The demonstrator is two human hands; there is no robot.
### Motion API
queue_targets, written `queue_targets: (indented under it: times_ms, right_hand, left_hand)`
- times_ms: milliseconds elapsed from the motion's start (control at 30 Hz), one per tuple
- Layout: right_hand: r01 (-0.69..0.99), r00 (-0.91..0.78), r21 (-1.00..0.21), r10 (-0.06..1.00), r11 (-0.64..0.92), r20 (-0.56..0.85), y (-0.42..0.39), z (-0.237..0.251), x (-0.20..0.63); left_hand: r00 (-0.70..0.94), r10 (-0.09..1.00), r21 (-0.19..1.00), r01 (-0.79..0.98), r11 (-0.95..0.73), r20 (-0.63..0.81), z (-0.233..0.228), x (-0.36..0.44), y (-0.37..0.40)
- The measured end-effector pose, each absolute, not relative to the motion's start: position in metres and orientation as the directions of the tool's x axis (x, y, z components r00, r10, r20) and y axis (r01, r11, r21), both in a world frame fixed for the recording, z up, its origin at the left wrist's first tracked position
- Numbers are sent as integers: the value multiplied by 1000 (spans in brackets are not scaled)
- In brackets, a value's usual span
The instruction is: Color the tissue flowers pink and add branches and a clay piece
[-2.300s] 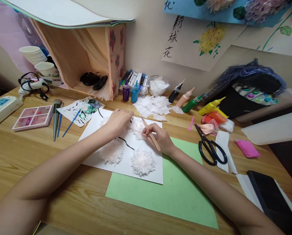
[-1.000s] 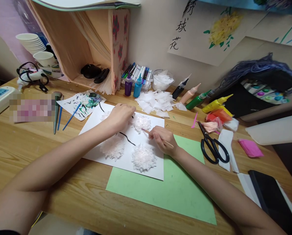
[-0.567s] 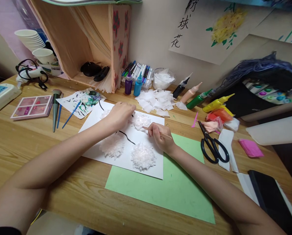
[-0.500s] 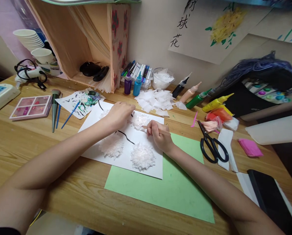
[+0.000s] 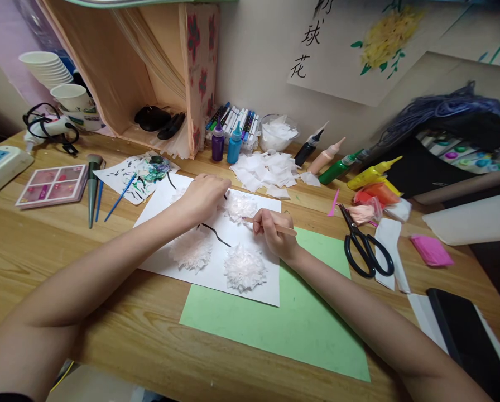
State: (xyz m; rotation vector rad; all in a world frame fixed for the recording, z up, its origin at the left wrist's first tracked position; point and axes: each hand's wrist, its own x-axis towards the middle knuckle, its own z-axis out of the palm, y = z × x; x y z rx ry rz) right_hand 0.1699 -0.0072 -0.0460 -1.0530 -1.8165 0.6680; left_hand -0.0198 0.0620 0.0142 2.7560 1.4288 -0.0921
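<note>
While right hand pinches wooden stick, left hand curls, hold unclear; wall sheet reads "球花".

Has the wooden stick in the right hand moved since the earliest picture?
Yes. Judged against the lower right white flower, the tip of the wooden stick has come toward the person, and its other end has swung right.

The right hand holds a wooden stick.

a wooden desk sits against a pale wall.
</note>
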Motion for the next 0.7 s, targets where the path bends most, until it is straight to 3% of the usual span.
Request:
queue_targets:
  times_ms: [167, 333, 500, 600, 700]
  right_hand:
    - [382, -181, -833, 916, 401, 358, -4, -41, 164]
    - [238, -41, -965, 994, 112, 105, 13, -30, 154]
    - [213, 26, -974, 997, -83, -79, 35, -19, 143]
    - [232, 13, -967, 995, -102, -102, 39, -17, 142]
    - [252, -50, -968, 998, -11, -24, 30, -17, 148]
  left_hand:
    - [587, 807, 14, 809, -587, -62, 14, -20, 62]
    - [600, 799, 33, 800, -599, -54, 15, -20, 62]
    - [599, 799, 33, 801, -598, -53, 15, -21, 63]
    - [598, 800, 28, 802, -597, -55, 15, -21, 63]
    - [597, 800, 26, 802, -597, -52, 15, -21, 62]
